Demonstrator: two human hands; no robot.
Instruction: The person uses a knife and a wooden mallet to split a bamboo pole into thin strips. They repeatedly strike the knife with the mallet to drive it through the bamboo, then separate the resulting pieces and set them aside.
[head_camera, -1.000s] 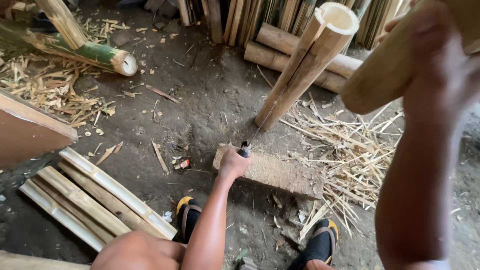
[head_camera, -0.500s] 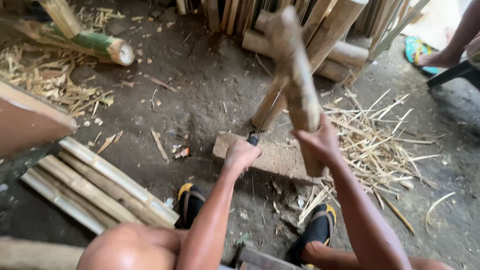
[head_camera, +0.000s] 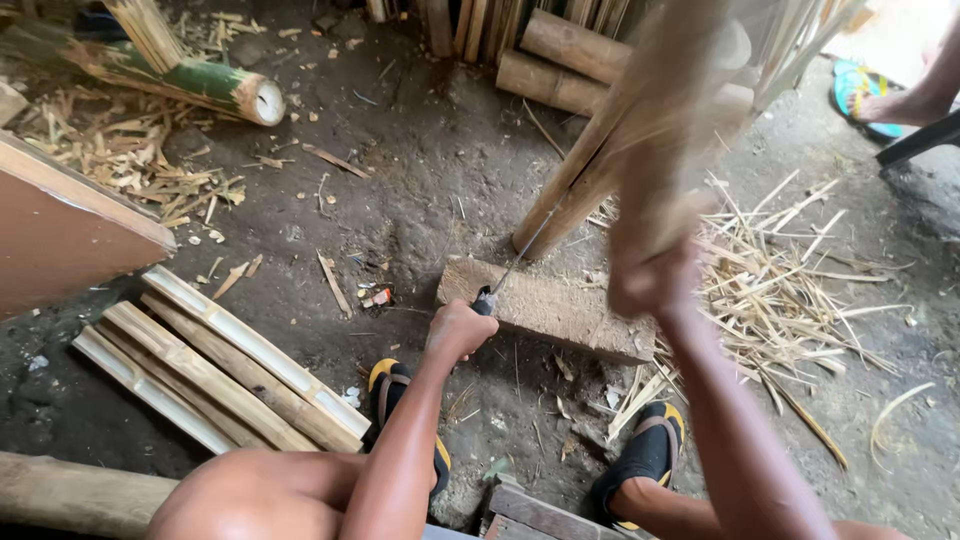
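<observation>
Head view shows the left hand (head_camera: 460, 328) low, its grip closed round the dark handle of a knife (head_camera: 512, 268); the fist hides most of the handle, and the thin blade is hard to trace where it enters the bamboo pole (head_camera: 590, 175). The right hand (head_camera: 650, 280) is raised, arm stretched forward, grip wrapped on a wooden club (head_camera: 670, 150) smeared by motion, its top lost in blur. The pole leans with its foot on a wooden block (head_camera: 560, 310) lying on the dirt floor. Split bamboo slats (head_camera: 210, 370) lie left.
</observation>
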